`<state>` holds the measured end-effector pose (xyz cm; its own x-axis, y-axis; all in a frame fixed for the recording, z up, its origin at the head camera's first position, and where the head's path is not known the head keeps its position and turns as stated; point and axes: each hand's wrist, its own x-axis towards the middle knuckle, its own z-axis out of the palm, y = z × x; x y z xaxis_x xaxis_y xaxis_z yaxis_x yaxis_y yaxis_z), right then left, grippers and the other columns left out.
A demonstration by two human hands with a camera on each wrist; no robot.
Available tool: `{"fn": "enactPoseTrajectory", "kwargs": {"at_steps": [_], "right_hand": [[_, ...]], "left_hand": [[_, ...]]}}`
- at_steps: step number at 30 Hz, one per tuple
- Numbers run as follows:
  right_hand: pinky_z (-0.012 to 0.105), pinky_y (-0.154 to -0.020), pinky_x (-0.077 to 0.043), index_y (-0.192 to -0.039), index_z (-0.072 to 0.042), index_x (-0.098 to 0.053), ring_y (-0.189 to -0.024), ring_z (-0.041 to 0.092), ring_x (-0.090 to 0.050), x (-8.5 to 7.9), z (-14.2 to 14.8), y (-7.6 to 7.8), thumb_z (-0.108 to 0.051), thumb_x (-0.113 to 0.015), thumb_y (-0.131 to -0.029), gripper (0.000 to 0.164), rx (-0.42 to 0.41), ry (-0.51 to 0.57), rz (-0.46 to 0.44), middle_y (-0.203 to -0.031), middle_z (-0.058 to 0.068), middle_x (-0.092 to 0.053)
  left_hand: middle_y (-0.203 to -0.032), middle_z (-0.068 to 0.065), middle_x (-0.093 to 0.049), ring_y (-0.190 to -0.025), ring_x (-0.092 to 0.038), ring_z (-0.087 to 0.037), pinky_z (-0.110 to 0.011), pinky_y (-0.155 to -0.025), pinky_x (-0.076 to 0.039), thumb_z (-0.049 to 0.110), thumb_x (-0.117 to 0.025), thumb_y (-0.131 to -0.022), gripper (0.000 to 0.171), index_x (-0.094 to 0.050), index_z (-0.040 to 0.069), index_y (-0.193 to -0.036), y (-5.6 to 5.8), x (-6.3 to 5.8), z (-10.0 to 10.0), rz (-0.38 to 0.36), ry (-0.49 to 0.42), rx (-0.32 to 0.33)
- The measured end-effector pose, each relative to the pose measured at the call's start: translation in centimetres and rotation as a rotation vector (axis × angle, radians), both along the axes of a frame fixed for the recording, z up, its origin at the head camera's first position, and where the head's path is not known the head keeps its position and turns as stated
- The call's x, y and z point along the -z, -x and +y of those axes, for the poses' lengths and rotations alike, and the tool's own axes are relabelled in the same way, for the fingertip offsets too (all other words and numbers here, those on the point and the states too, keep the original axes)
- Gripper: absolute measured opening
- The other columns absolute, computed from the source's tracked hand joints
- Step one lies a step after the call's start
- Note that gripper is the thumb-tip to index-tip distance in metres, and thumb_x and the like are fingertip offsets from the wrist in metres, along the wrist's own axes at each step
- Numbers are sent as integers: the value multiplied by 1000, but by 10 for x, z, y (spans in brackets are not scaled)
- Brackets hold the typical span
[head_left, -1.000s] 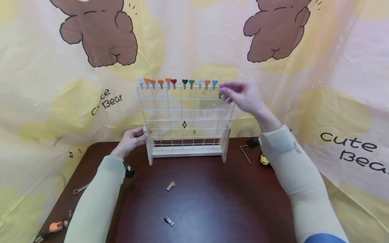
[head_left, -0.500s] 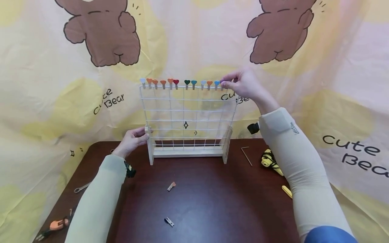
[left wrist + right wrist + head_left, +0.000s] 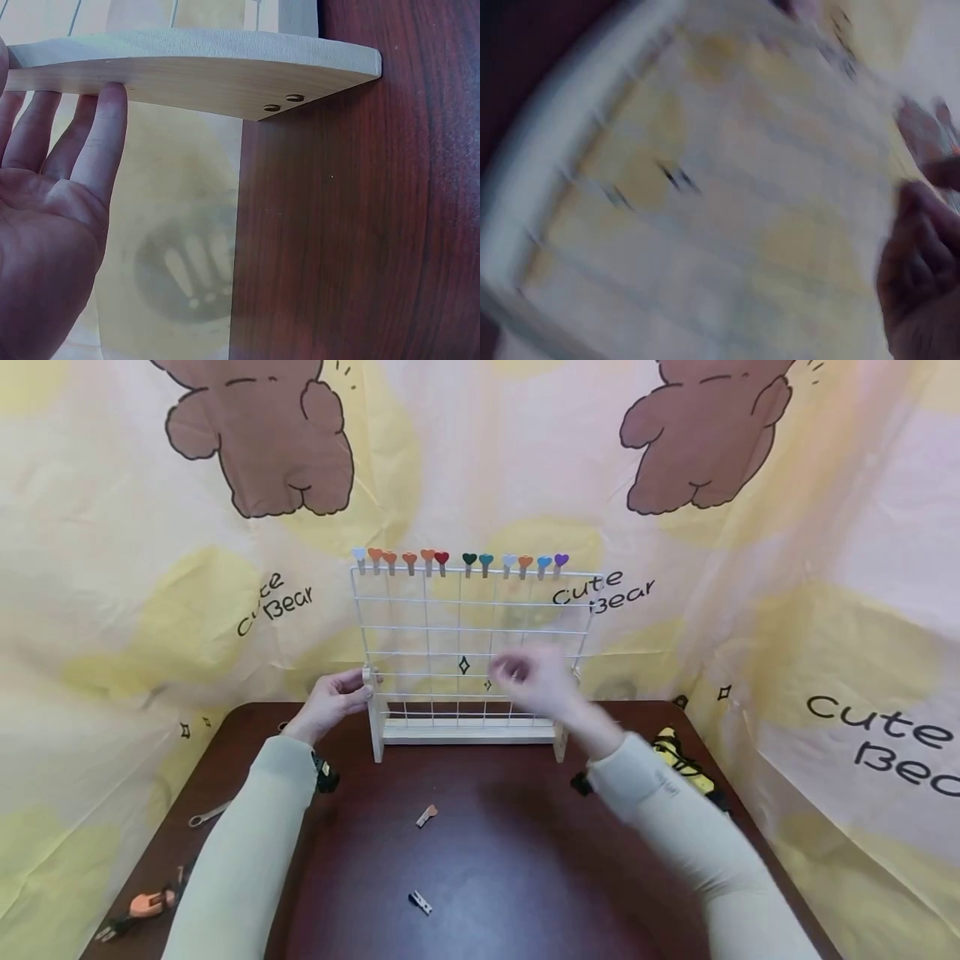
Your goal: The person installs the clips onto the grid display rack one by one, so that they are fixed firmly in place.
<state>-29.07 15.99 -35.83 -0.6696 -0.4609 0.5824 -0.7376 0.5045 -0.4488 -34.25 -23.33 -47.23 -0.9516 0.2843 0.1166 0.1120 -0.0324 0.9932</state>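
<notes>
A white wire grid rack (image 3: 459, 628) on a wooden stand (image 3: 468, 733) is upright on the dark table. My left hand (image 3: 327, 706) holds the stand's left side board (image 3: 195, 71) between thumb and fingers. Heart-topped mini clothespins line the top wire; a purple clothespin (image 3: 561, 561) is the rightmost. My right hand (image 3: 543, 681), blurred by motion, is before the lower right of the grid with fingers loosely curled, and nothing shows in it. An orange-heart clothespin (image 3: 426, 816) and a dark-tipped clothespin (image 3: 421, 902) lie on the table in front.
A wrench (image 3: 208, 815) and an orange-handled tool (image 3: 150, 904) lie along the table's left side. At the right is a yellow and black tool (image 3: 682, 764), partly behind the right sleeve. A bear-print cloth (image 3: 480, 460) hangs behind the table.
My right hand has let go of the purple clothespin at the top wire's right end, then moved down and left. My left hand has stayed on the stand.
</notes>
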Motion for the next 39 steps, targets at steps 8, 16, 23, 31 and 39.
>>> {"fn": "enactPoseTrajectory", "kwargs": {"at_steps": [8,16,23,31,39], "right_hand": [[19,-80,-55,-113,-21,-82,-87,-1,-66,140,-76,-24,-31,-83,-94,21,-297,-647,-246,-99,-15,-76],[14,-66,-47,-90,-29,-76,-75,-4,-57,172,-96,-31,-32,-84,-93,9,-280,-628,-242,-81,-23,-62],[17,-68,-55,-93,-23,-79,-72,-3,-64,123,-58,-27,-24,-83,-94,4,-247,-418,-311,-81,-20,-71],[29,-78,-61,-119,-5,-79,-92,17,-74,-17,34,-10,-3,-74,-99,20,-99,-119,-205,-102,4,-81],[12,-67,-47,-102,-3,-83,-82,24,-75,-164,96,21,3,-72,-97,14,170,-344,153,-94,9,-81]], "left_hand": [[-143,-9,-68,-118,-69,-6,-26,-96,-58,8,-64,-107,59,-39,-10,-157,-1,-3,1,-9,12,5],[-150,-18,-60,-134,-61,-26,-27,-97,-59,8,-63,-107,56,-42,-6,-158,1,-6,5,-25,37,-8],[-142,-6,-69,-131,-64,-21,-27,-97,-59,12,-67,-106,58,-44,-5,-157,0,-5,3,-27,41,-13],[-152,-30,-52,-129,-65,-21,-26,-94,-59,9,-67,-105,59,-43,-9,-156,2,-2,2,-19,12,-12],[-142,-8,-69,-132,-63,-27,-28,-96,-59,11,-67,-106,58,-45,-6,-156,3,-2,1,-13,51,-14]]}}
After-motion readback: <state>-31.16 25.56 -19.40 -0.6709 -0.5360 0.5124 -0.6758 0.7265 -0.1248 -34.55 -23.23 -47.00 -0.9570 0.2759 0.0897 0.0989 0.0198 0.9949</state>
